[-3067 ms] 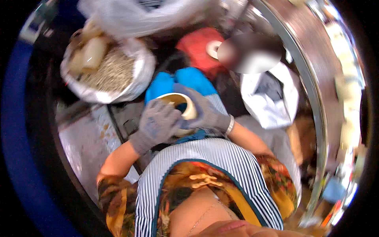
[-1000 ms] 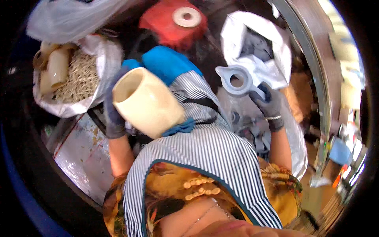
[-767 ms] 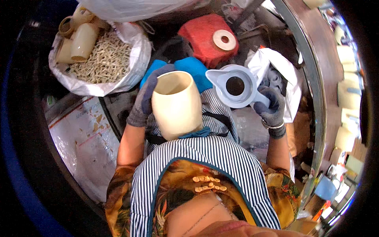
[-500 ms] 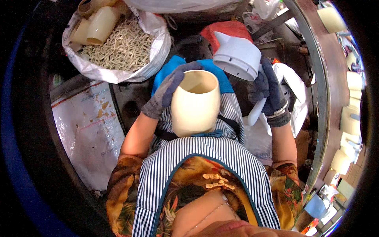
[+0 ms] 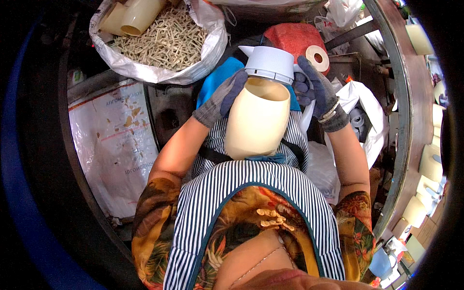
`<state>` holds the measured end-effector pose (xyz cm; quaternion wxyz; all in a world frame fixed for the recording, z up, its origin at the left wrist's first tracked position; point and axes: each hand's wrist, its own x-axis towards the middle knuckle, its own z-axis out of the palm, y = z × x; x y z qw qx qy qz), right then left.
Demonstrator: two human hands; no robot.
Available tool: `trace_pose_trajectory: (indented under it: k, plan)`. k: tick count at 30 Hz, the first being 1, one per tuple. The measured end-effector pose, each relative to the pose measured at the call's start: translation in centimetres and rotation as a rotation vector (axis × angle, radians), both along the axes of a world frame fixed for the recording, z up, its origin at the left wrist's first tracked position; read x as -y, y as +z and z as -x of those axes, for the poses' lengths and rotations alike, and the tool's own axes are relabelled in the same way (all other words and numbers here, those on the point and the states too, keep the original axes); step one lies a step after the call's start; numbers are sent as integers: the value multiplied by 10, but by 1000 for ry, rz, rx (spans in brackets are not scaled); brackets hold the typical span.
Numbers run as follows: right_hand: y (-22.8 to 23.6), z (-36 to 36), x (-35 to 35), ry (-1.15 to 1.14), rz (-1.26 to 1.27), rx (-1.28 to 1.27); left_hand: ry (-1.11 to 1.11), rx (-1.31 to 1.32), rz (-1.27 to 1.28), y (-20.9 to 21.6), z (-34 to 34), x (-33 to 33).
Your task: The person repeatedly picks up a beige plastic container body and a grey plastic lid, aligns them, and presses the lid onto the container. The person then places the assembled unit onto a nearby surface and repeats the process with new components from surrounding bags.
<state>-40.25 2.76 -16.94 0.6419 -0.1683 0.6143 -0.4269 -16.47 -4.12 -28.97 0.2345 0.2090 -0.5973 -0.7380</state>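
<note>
Gloved fingers (image 5: pixel 231 92) of the left hand (image 5: pixel 220 99) wrap the rim of a cream plastic jug body (image 5: pixel 257 121) held upright against a striped apron (image 5: pixel 251 193), while the right hand (image 5: pixel 316 92) grips a white spouted lid (image 5: pixel 269 63) just above the jug's open mouth. Beyond, a white sack of small cream parts (image 5: pixel 166 41) sits beside a red bag (image 5: pixel 295 36) with a tape roll (image 5: pixel 317 57).

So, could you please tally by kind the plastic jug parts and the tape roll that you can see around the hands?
Cream jug bodies: 3, one held by the left hand at, two in the sack at and
White spouted lids: 1, held by the right hand
Tape rolls: 1
Total: 5
</note>
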Motion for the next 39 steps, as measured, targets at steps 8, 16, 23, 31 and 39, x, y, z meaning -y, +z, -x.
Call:
trace_pose_trajectory:
  k: [8, 16, 23, 31, 39]
  plan:
    - [-3, 1, -4, -12, -8, 6, -10, -23, 57, 0, 3, -3]
    - [-19, 13, -10, 29, 42, 29, -52, -51, -132, 7, 5, -3]
    - [-30, 1, -18, -42, 192, -137, -188, 88, -258, 74, 6, 26]
    - [-59, 7, -18, -37, 313, -176, -132, 199, -200, 60, 12, 18]
    - [-73, -5, -24, 31, 398, -366, -163, 127, -277, 50, -3, 14]
